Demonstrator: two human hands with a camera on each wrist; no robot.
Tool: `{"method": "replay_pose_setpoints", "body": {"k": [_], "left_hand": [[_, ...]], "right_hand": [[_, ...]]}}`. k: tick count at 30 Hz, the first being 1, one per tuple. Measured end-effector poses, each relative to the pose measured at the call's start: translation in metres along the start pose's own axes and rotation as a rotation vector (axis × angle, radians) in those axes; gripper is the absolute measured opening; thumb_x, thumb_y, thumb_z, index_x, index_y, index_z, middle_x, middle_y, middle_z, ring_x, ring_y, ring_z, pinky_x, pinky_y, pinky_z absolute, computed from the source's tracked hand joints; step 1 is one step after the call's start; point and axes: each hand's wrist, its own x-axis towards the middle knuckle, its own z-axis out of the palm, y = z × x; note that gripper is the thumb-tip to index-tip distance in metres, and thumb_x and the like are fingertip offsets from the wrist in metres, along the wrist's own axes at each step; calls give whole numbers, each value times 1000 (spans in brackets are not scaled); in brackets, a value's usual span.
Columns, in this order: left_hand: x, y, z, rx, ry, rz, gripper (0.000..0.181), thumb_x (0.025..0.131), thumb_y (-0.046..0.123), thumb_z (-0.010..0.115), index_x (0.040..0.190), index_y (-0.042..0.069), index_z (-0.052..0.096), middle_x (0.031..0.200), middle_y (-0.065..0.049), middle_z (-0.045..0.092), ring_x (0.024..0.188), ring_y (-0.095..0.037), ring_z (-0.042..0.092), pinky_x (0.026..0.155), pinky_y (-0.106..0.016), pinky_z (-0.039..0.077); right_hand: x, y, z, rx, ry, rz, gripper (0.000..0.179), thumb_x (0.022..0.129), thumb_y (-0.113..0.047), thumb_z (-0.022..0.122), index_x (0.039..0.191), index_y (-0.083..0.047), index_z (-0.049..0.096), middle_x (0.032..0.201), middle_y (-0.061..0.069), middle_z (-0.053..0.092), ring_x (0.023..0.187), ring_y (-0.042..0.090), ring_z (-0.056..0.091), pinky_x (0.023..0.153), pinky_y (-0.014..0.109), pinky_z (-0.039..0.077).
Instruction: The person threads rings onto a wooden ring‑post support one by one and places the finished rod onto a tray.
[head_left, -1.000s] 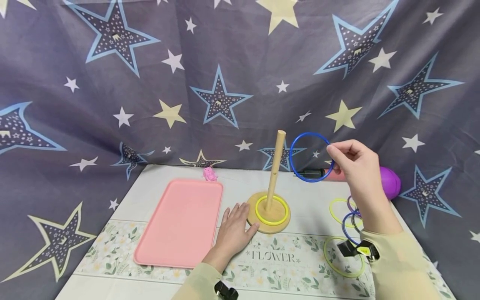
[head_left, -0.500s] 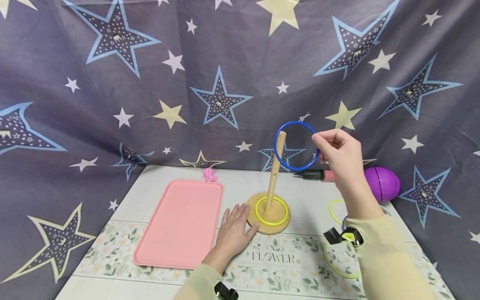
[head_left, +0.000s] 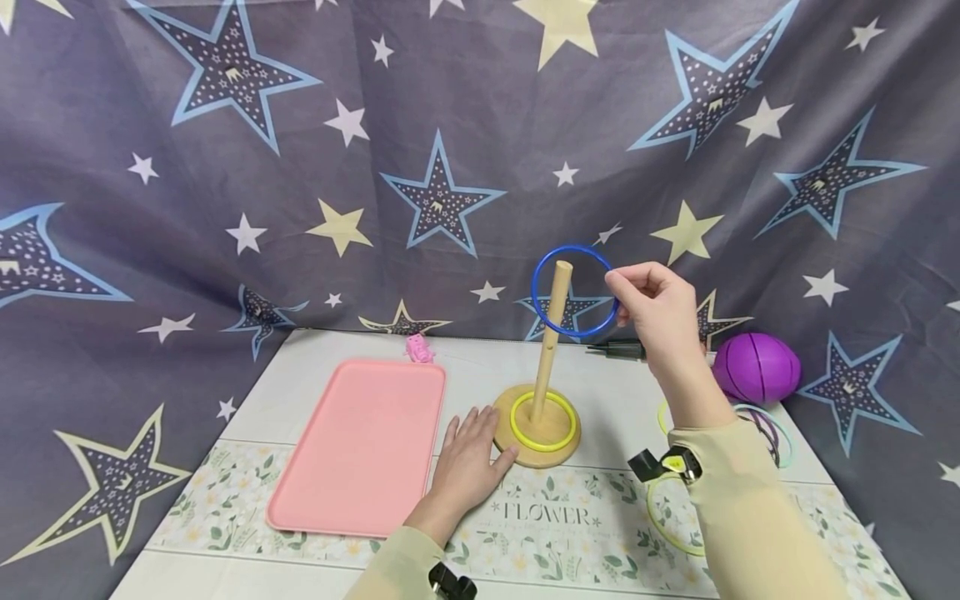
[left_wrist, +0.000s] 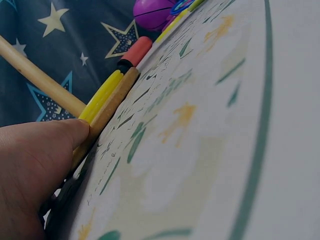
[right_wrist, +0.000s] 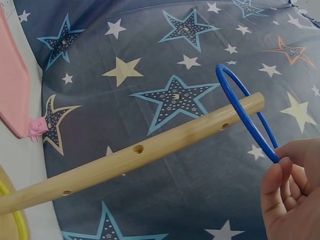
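Observation:
My right hand (head_left: 660, 312) pinches a blue ring (head_left: 537, 292) by its right side, between thumb and fingertips. The ring is tilted at the top of a wooden post (head_left: 551, 342). In the right wrist view, one side of the ring (right_wrist: 234, 99) crosses in front of the post (right_wrist: 175, 137) and the other passes behind, so it appears to loop round the tip. A yellow ring (head_left: 516, 429) lies on the round wooden base (head_left: 536, 458), around the post's foot. My left hand (head_left: 467, 467) rests flat, fingers extended, against the base's left edge.
A pink tray (head_left: 360, 450) lies left of the left hand, with a small pink toy (head_left: 419, 349) behind it. At the right are a purple ball (head_left: 757, 367), a black-tipped pump (head_left: 618, 349) and several loose rings, including a yellow-green ring (head_left: 667, 537), partly hidden by the right arm.
My right hand has carried the blue ring left, from beside the post to its top. The left hand, post and yellow ring on the base have stayed put.

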Motion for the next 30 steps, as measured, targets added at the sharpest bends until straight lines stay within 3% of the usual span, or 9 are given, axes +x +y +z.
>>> {"method": "replay_pose_setpoints", "body": {"k": [6, 12, 19, 24, 30], "left_hand": [[0, -1, 0, -6, 3, -1, 78, 110, 52, 64, 167, 3, 46, 173, -16, 44, 164, -38, 32, 135, -60, 12], [0, -1, 0, -4, 4, 5, 78, 110, 52, 64, 167, 3, 45, 172, -17, 44, 164, -38, 32, 135, -61, 13], [0, 0, 0, -3, 7, 6, 78, 110, 52, 64, 167, 3, 46, 172, -17, 44, 163, -39, 33, 135, -61, 13], [-1, 0, 0, 4, 6, 7, 78, 110, 52, 64, 167, 3, 45, 172, -17, 44, 163, -39, 33, 135, -62, 13], [-1, 1, -1, 2, 9, 2, 77, 109, 51, 65, 167, 2, 46, 172, -17, 45, 163, -39, 33, 135, -62, 14]], "right_hand": [[0, 10, 4, -1, -1, 29, 20, 101, -18, 85, 106, 0, 78, 82, 5, 66, 62, 12, 59, 56, 21, 56], [-2, 19, 8, -13, 15, 39, 6, 101, -13, 83, 98, -9, 79, 78, 2, 67, 59, 10, 59, 54, 22, 56], [-4, 31, 10, -44, 5, 72, 18, 101, -14, 83, 106, 2, 77, 76, -2, 65, 59, 9, 59, 55, 22, 57], [-6, 43, 10, -60, 10, 103, 13, 101, -16, 83, 102, -5, 78, 76, 0, 64, 60, 10, 59, 56, 23, 58], [-11, 58, 11, -53, -3, 121, 19, 101, -15, 82, 106, 2, 77, 76, -1, 65, 60, 8, 59, 57, 23, 58]]}}
